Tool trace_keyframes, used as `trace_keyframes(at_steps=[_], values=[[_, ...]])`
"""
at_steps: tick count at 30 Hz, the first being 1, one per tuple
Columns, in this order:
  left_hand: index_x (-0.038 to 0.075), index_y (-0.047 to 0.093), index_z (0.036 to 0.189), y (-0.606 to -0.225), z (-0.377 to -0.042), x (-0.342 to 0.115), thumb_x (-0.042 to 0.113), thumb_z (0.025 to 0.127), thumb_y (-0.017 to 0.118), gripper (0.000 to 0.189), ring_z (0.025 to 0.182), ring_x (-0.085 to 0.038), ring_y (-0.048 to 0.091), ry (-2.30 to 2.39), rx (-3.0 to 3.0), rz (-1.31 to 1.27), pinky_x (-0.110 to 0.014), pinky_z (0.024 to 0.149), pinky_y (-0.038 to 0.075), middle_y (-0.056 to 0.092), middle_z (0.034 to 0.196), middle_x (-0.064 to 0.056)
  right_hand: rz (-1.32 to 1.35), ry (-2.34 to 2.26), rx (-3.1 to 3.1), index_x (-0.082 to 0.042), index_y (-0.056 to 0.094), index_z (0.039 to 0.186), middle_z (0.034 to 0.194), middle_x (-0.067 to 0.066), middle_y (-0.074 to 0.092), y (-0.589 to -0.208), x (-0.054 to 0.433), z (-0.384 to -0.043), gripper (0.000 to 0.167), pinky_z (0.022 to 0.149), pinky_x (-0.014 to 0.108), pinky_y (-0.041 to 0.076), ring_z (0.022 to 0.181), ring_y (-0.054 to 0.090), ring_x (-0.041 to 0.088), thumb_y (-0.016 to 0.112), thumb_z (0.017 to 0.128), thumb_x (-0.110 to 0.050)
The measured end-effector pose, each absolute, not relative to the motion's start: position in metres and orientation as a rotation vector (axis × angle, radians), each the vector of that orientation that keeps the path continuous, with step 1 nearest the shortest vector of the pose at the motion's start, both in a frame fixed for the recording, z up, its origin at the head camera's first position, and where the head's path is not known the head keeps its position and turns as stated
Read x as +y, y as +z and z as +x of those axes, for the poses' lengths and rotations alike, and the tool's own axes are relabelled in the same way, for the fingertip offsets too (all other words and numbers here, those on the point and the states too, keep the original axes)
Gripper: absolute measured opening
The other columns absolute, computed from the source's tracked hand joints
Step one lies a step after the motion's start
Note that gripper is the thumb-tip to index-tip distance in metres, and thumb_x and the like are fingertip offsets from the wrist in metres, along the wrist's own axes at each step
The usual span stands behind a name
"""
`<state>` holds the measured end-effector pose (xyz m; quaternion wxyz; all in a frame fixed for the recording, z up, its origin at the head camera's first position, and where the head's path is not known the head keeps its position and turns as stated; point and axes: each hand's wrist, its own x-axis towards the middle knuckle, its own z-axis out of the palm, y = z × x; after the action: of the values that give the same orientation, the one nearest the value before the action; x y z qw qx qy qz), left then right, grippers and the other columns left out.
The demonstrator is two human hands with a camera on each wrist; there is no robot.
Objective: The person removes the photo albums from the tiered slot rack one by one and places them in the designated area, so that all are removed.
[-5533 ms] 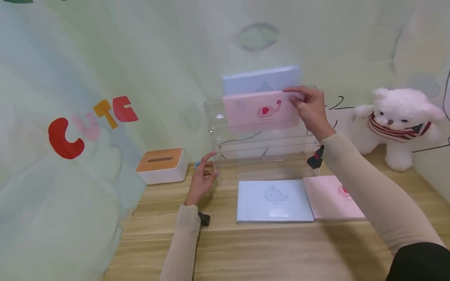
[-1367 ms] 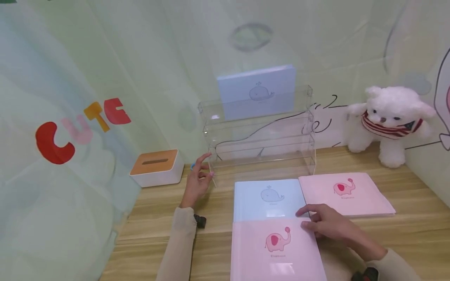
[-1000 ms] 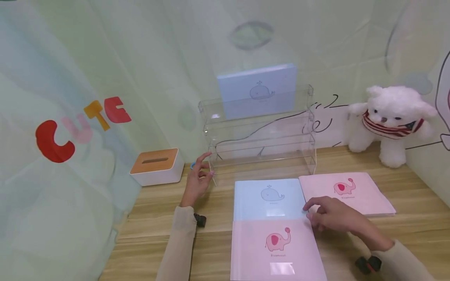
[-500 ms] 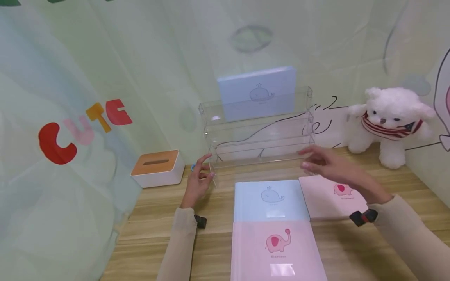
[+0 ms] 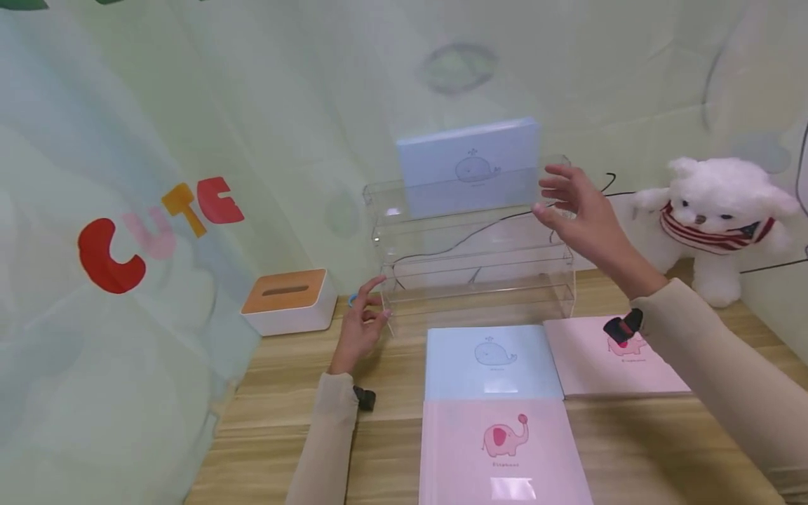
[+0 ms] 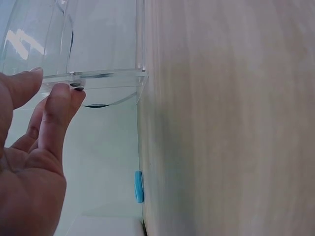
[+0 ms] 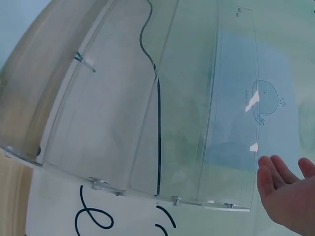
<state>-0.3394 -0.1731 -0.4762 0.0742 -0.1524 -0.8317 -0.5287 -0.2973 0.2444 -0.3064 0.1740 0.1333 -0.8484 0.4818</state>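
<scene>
A clear acrylic tiered display rack stands at the back of the table. My left hand holds its left side edge, with thumb and fingertips at the panel in the left wrist view. On the top tier leans a blue book with a whale. My right hand is raised beside that book's right edge, fingers spread and holding nothing. In front of the rack lie a blue whale book, a pink elephant book adjoining its near edge, and another pink elephant book, partly covered by my right wrist.
A tissue box with a wooden lid stands left of the rack. On the right sits a white plush toy with a striped scarf. A blue ring-like object lies behind my left hand, by the wall.
The pink book once in my right hand at the rack's top now lies on the table below the blue one. My right hand has released it and risen to the top tier; my left stays.
</scene>
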Motion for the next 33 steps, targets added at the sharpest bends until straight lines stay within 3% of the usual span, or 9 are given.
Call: trace_keyframes(at_steps=[8, 15, 24, 28, 30, 33], values=[[0.030, 0.044, 0.160, -0.463, -0.326, -0.165, -0.006, 0.102, 0.065, 0.071, 0.105, -0.056, 0.074, -1.590, -2.504, -0.438, -0.018, 0.078, 0.057, 0.062, 0.128, -0.032, 0.302, 1.350, -2.294, -0.016, 0.036, 0.165, 0.168, 0.014, 0.047, -0.286, 0.245, -0.324, 0.069, 0.130, 0.052, 0.036, 0.156, 0.046, 0.030, 0.066, 0.107, -0.035], [0.028, 0.044, 0.160, -0.461, -0.324, -0.165, -0.006, 0.102, 0.065, 0.070, 0.104, -0.056, 0.074, -1.587, -2.498, -0.443, -0.026, 0.081, 0.062, 0.062, 0.127, -0.031, 0.253, 1.360, -2.333, -0.024, 0.034, 0.167, 0.174, 0.004, 0.040, -0.261, 0.248, -0.352, 0.069, 0.133, 0.045, 0.031, 0.161, 0.040, 0.024, 0.065, 0.107, -0.035], [0.028, 0.044, 0.161, -0.480, -0.341, -0.172, -0.005, 0.102, 0.066, 0.072, 0.103, -0.058, 0.073, -1.582, -2.500, -0.415, -0.015, 0.075, 0.055, 0.061, 0.128, -0.032, 0.257, 1.398, -2.355, -0.026, 0.029, 0.169, 0.175, 0.007, 0.038, -0.247, 0.243, -0.374, 0.069, 0.134, 0.046, 0.032, 0.161, 0.041, 0.029, 0.062, 0.109, -0.033], [0.034, 0.045, 0.160, -0.485, -0.344, -0.175, -0.001, 0.102, 0.069, 0.072, 0.103, -0.052, 0.075, -1.579, -2.496, -0.426, -0.017, 0.076, 0.057, 0.062, 0.128, -0.028, 0.240, 1.439, -2.329, -0.027, 0.035, 0.166, 0.164, 0.011, 0.052, -0.245, 0.239, -0.382, 0.064, 0.126, 0.044, 0.044, 0.147, 0.056, 0.029, 0.063, 0.109, -0.029], [0.038, 0.046, 0.159, -0.486, -0.344, -0.177, 0.000, 0.102, 0.070, 0.072, 0.101, -0.049, 0.076, -1.572, -2.490, -0.434, -0.019, 0.076, 0.058, 0.063, 0.128, -0.026, 0.260, 1.471, -2.300, -0.025, 0.044, 0.161, 0.150, 0.011, 0.061, -0.243, 0.239, -0.387, 0.057, 0.115, 0.036, 0.051, 0.132, 0.063, 0.025, 0.065, 0.108, -0.025], [0.040, 0.047, 0.157, -0.486, -0.344, -0.177, 0.002, 0.101, 0.071, 0.072, 0.099, -0.046, 0.078, -1.557, -2.477, -0.458, -0.022, 0.077, 0.059, 0.064, 0.126, -0.024, 0.330, 1.561, -2.242, -0.020, 0.058, 0.150, 0.129, 0.004, 0.068, -0.239, 0.241, -0.395, 0.046, 0.098, 0.025, 0.052, 0.111, 0.065, 0.018, 0.068, 0.105, -0.017]])
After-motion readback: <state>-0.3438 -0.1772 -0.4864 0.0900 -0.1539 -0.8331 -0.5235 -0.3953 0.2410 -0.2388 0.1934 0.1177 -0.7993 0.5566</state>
